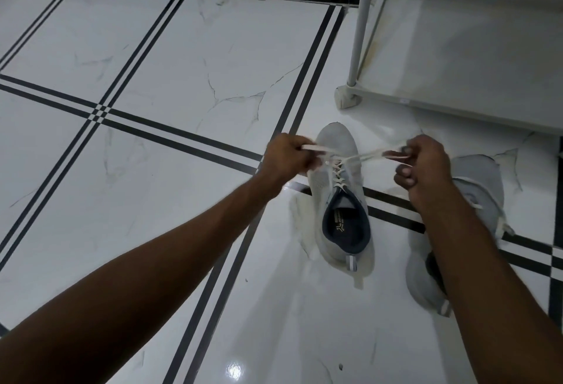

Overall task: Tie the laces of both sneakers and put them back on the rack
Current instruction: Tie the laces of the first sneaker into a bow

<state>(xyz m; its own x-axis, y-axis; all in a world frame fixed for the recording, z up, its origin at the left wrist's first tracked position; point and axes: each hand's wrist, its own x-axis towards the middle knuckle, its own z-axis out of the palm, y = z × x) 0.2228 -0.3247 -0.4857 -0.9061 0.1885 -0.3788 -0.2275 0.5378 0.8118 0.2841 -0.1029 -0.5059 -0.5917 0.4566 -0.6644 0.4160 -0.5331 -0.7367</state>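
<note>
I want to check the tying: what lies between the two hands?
In the head view, white laces stretch from left hand to right hand, crossing above the light grey knit sneaker.

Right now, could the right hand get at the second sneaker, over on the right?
Probably yes, once it lets go. The right hand is busy pulling a lace of the middle sneaker, but the second sneaker lies right beside and under that forearm, nothing between.
</note>
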